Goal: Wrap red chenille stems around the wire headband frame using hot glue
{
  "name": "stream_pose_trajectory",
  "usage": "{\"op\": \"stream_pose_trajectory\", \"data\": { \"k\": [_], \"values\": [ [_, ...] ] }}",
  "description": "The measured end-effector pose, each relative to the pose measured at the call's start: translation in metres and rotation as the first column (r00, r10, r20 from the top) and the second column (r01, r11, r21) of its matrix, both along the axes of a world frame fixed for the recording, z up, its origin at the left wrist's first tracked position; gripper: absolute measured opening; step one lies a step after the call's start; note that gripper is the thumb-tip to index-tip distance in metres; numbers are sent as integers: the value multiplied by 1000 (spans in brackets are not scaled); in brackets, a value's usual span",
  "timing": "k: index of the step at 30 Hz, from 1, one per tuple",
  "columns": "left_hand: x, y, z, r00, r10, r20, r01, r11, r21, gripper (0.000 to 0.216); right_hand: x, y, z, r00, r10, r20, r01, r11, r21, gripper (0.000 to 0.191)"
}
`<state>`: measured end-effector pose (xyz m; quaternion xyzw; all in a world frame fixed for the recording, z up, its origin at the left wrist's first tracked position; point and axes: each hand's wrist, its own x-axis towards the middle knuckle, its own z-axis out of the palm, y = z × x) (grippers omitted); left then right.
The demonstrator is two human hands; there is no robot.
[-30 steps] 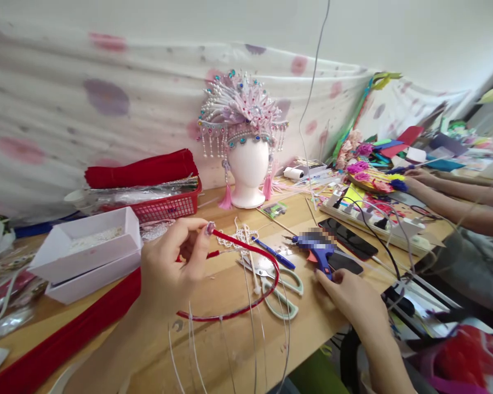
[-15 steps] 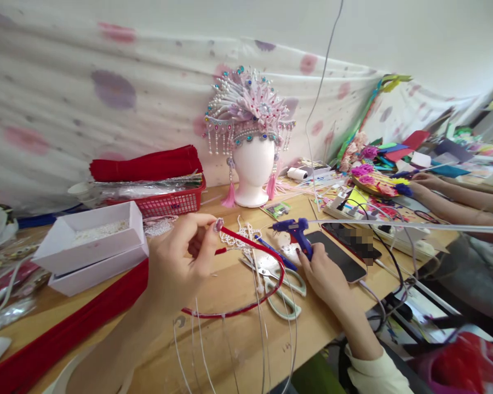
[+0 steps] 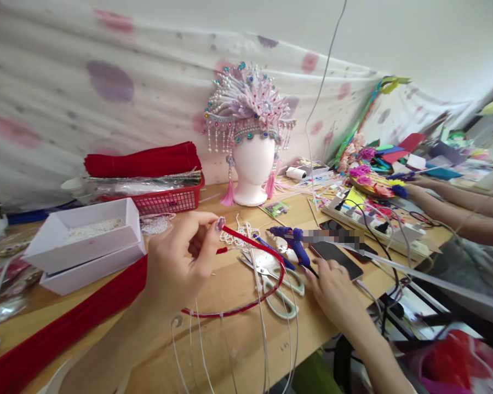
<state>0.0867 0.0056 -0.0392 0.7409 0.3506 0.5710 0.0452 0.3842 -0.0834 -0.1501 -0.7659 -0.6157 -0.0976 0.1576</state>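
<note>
My left hand is pinched on one end of a red fabric-wrapped wire hoop, held above the table. Several thin clear wires hang from its lower curve. A blue glue gun lies on the table with its nozzle pointing left. My right hand rests beside the base of its handle, fingers stretched out and apart, near a short black cord end. Behind the hoop are scissors with pale green handles, a blue pen and a string of white beads.
A foam head wears a pink beaded headdress. White boxes of small beads, a red basket and red cloth lie left. Phones and a power strip lie right, near another person's arms.
The glue gun has come down onto the table, and my right hand has slid off its handle, down and to the right. My left hand and the hoop stay nearly still.
</note>
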Motion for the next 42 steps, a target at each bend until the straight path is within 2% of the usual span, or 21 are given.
{"op": "stream_pose_trajectory", "data": {
  "k": [2, 4, 5, 7, 11, 15, 18, 20, 24, 28, 34, 42],
  "values": [
    [0, 0, 0, 1000, -5, 0, 5, 1000, 0, 7, -10, -28, 16, 999, 23, -47, -21, 999, 34, 29],
    [1, -2, 0, 1000, 0, 1, 0, 1000, -16, 7, -27, -47, 33, 949, 95, -301, -38, 982, 187, 27],
    [1, -3, 1, 1000, 9, 3, -9, 999, -33, 8, -38, -50, 41, 902, 171, -396, -70, 964, 257, 24],
    [2, -7, 2, 999, 37, 14, -35, 997, -74, 8, -60, -43, 51, 802, 315, -507, -141, 925, 352, 26],
    [1, -13, 3, 998, 56, 29, -53, 994, -94, 6, -86, -7, 58, 543, 366, -756, -111, 924, 367, 30],
    [1, -13, 2, 998, 36, 43, -31, 992, -124, 8, -90, 5, 65, 397, 387, -832, -123, 921, 369, 36],
    [2, -11, 2, 999, -15, 31, 17, 997, -71, 8, -91, 3, 70, 257, 417, -872, -136, 909, 395, 29],
    [3, -10, 3, 999, -44, 10, 44, 998, -38, 9, -93, 3, 69, 167, 428, -888, -122, 903, 412, 27],
    [3, -15, 3, 997, -82, 6, 83, 993, -84, 11, -94, 7, 64, 28, 415, -909, -111, 905, 410, 29],
    [0, -16, 0, 987, -157, -19, 154, 983, -104, 12, -90, 11, 61, -23, 394, -919, -99, 914, 394, 33],
    [-6, -11, -6, 944, -323, -67, 322, 946, -30, 16, -86, 11, 59, -38, 380, -924, -110, 918, 382, 31],
    [-11, -15, -11, 921, -389, -31, 381, 914, -139, 17, -83, 12, 53, -14, 366, -930, -87, 927, 366, 30]
  ]
}}
